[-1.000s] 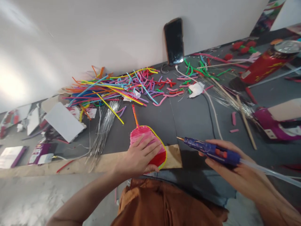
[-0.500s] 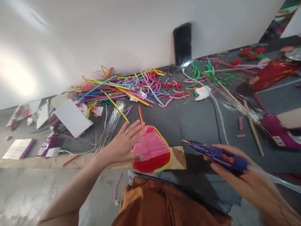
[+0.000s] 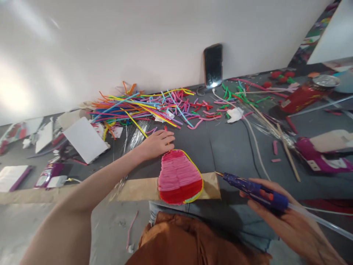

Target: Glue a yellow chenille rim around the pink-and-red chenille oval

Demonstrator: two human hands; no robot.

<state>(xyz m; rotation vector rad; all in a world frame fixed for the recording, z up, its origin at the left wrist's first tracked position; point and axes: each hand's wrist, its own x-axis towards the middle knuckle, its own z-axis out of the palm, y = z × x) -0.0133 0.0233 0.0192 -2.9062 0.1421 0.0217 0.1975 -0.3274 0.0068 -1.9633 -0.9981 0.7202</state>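
My right hand (image 3: 278, 209) is wrapped round a dark blue hot glue gun (image 3: 255, 193), whose metal tip points left; a translucent strand trails from its rear. My left hand (image 3: 158, 142) lies over a slim orange-red stick (image 3: 166, 128), fingers out and slightly apart. Most of the stick is hidden beneath that hand, and I see no firm grip on it. Just below my left fingers, near the table's front edge, rests a rounded piece covered in rows of pink and red pipe cleaner (image 3: 180, 173), with a yellow outline along its right side.
Loose coloured pipe cleaners (image 3: 143, 105) are heaped against the wall. A phone (image 3: 213, 66) leans there, its white cable (image 3: 255, 136) crossing the table. Right of it are a red can (image 3: 306, 95), a wooden stick (image 3: 288, 152) and a purple device (image 3: 317, 156). White card (image 3: 85, 140) lies left.
My left hand has moved up off the pink and red piece to the orange-red stick. My right hand still holds the glue gun in nearly the same place.
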